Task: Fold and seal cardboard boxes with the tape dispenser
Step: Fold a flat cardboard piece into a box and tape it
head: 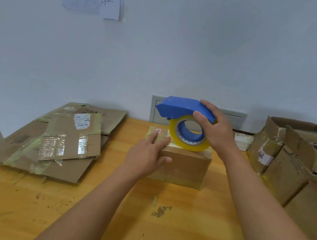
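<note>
A small closed cardboard box (185, 167) sits in the middle of the wooden table (103, 212). My left hand (147, 158) lies flat on the box's top left part, fingers straight and pressing down. My right hand (215, 129) grips the blue tape dispenser (179, 106) by its rear end, holding it upright over the box. The dispenser's yellowish tape roll (189, 138) touches the box top at its right half.
A pile of flattened, taped cardboard sheets (56, 139) lies at the table's left. Several folded boxes (291, 160) are stacked at the right edge. A white wall with a grey socket panel (233, 116) stands behind the table.
</note>
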The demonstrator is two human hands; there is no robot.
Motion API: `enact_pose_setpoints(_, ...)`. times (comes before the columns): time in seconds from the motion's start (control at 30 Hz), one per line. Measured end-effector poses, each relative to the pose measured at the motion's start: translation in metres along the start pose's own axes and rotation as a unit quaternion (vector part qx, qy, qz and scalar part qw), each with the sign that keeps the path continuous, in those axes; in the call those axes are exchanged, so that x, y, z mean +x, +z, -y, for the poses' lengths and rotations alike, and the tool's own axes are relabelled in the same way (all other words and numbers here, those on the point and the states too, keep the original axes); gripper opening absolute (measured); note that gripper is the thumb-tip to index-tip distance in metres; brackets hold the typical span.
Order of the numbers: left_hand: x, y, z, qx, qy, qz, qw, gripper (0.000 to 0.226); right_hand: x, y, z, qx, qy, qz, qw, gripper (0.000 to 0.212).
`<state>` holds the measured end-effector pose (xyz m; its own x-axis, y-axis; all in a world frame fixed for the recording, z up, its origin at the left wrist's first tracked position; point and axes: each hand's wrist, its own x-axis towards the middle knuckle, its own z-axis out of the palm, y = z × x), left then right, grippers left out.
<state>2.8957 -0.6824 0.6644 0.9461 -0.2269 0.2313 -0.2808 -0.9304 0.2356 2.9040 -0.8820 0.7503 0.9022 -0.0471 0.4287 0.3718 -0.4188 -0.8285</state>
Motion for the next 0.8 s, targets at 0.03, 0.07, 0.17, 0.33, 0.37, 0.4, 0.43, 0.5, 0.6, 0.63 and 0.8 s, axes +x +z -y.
enact_pose_setpoints(0.03,0.0,0.0,0.0,0.002,0.0,0.0,1.0,0.068,0.002,-0.001,-0.001,0.002,0.001,0.01,1.0,0.041)
enact_pose_setpoints(0.07,0.0,0.0,0.0,0.001,0.002,-0.001,1.0,0.068,0.003,-0.002,-0.002,0.007,0.004,0.021,1.0,0.04)
enact_pose_setpoints(0.17,-0.001,-0.002,0.0,-0.011,0.0,0.012,1.0,0.073,0.006,-0.003,-0.005,0.012,0.014,0.051,0.999,0.04)
enact_pose_setpoints(0.33,-0.005,-0.02,0.0,-0.255,-0.043,0.027,0.966,0.056,0.008,-0.004,-0.009,0.031,0.018,0.063,0.997,0.038)
enact_pose_setpoints(0.37,-0.004,-0.025,0.0,-0.353,-0.083,0.027,0.932,0.048,0.008,-0.003,-0.01,0.037,0.017,0.059,0.997,0.037)
enact_pose_setpoints(0.4,-0.001,-0.028,0.0,-0.44,-0.124,0.019,0.889,0.042,0.008,-0.002,-0.012,0.045,0.015,0.054,0.997,0.035)
enact_pose_setpoints(0.43,0.004,-0.03,0.002,-0.502,-0.165,0.011,0.849,0.037,0.008,-0.002,-0.014,0.054,0.014,0.047,0.997,0.032)
enact_pose_setpoints(0.5,0.013,-0.035,0.004,-0.546,-0.214,-0.009,0.81,0.037,0.008,-0.001,-0.017,0.071,0.01,0.04,0.997,0.028)
enact_pose_setpoints(0.6,0.026,-0.045,0.003,-0.532,-0.231,0.01,0.815,0.054,0.009,-0.002,-0.019,0.08,0.003,0.039,0.996,0.025)
enact_pose_setpoints(0.63,0.03,-0.048,0.002,-0.536,-0.233,0.018,0.811,0.058,0.009,-0.002,-0.02,0.081,0.002,0.039,0.996,0.025)
enact_pose_setpoints(0.8,0.043,-0.05,0.003,-0.609,-0.226,0.017,0.76,0.046,0.012,-0.002,-0.021,0.077,0.0,0.04,0.996,0.025)
